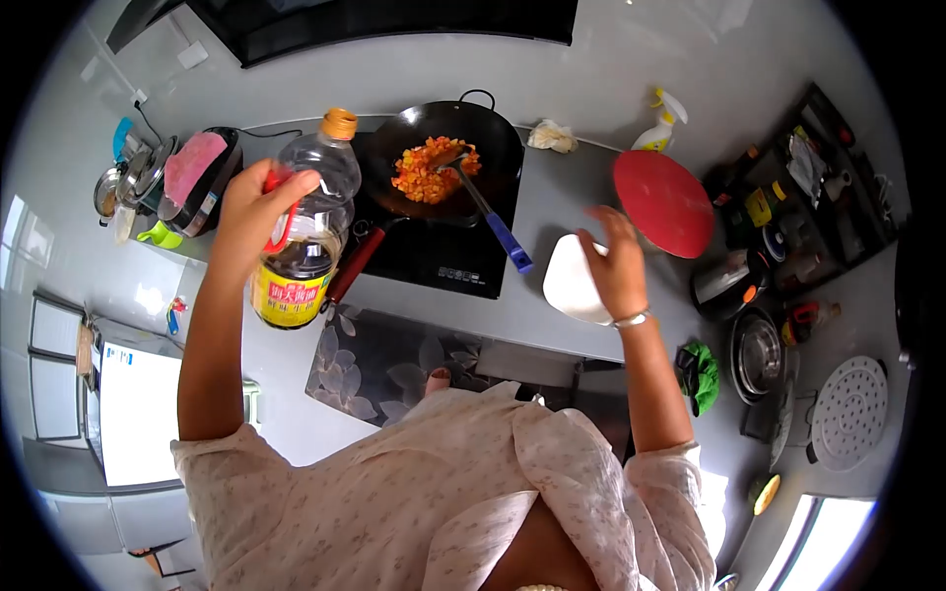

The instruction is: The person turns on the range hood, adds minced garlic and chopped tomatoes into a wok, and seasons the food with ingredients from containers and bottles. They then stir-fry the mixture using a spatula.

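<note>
My left hand (264, 209) is wrapped round the red handle of a large clear soy sauce bottle (296, 283), raised at the left of the cooktop. The bottle is upright, with dark liquid low inside, a yellow label and an orange cap on top. My right hand (618, 264) is open, its fingers apart, over the right edge of a white dish (570, 286) on the counter; whether it touches the dish I cannot tell. Between my hands, a black wok (394, 133) holds chopped orange-red food (426, 175). A spatula with a blue handle (505, 236) rests in the wok.
The wok stands on a black cooktop (448, 258). Right of it are a round red board (665, 202), a spray bottle (662, 123), a crumpled cloth (553, 136), a kettle (731, 283) and a rack of bottles (818, 187). Lids and a pink cloth (193, 165) lie at the left.
</note>
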`<act>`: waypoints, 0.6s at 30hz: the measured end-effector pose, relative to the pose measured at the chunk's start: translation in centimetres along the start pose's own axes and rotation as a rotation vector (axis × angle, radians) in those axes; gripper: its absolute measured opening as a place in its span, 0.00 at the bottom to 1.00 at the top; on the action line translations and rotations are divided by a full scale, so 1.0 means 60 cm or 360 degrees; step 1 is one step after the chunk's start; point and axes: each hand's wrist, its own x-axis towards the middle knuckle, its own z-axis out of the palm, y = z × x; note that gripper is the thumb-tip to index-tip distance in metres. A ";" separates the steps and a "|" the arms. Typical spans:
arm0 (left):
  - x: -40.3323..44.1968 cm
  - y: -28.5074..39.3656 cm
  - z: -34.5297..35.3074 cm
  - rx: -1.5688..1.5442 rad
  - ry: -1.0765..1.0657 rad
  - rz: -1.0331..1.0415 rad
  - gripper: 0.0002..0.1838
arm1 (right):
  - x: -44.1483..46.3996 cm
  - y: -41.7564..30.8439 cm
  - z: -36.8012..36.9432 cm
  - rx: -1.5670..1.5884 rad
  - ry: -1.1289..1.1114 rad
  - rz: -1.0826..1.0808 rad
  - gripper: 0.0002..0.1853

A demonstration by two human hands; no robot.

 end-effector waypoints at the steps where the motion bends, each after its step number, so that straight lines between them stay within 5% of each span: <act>1: 0.023 -0.022 -0.009 0.0116 0.0005 0.0013 0.15 | 0.013 -0.023 0.033 0.0026 -0.0096 -0.0031 0.16; 5: 0.105 -0.108 -0.036 0.0132 -0.0069 0.0108 0.21 | 0.043 -0.065 0.146 -0.0235 -0.0506 -0.0189 0.18; 7: 0.132 -0.123 -0.041 0.0240 -0.0097 0.0079 0.24 | 0.050 -0.087 0.170 -0.0623 -0.0965 0.0122 0.19; 10: 0.168 -0.143 -0.048 0.0347 -0.0165 0.0076 0.26 | 0.039 -0.079 0.194 -0.1053 -0.0805 -0.0118 0.21; 11: 0.183 -0.153 -0.049 0.0414 -0.0195 0.0092 0.27 | 0.041 -0.068 0.198 -0.0976 -0.0493 -0.0259 0.19; 14: 0.229 -0.187 -0.050 0.0538 -0.0294 0.0182 0.24 | 0.060 -0.106 0.167 -0.0784 -0.0608 0.0124 0.20; 16: 0.253 -0.200 -0.048 0.0600 -0.0339 0.0222 0.25 | 0.056 -0.081 0.159 -0.0450 -0.0401 0.0051 0.21; 18: 0.268 -0.197 -0.045 0.0769 -0.0407 0.0198 0.27 | 0.050 -0.076 0.137 0.0258 -0.0575 0.0708 0.21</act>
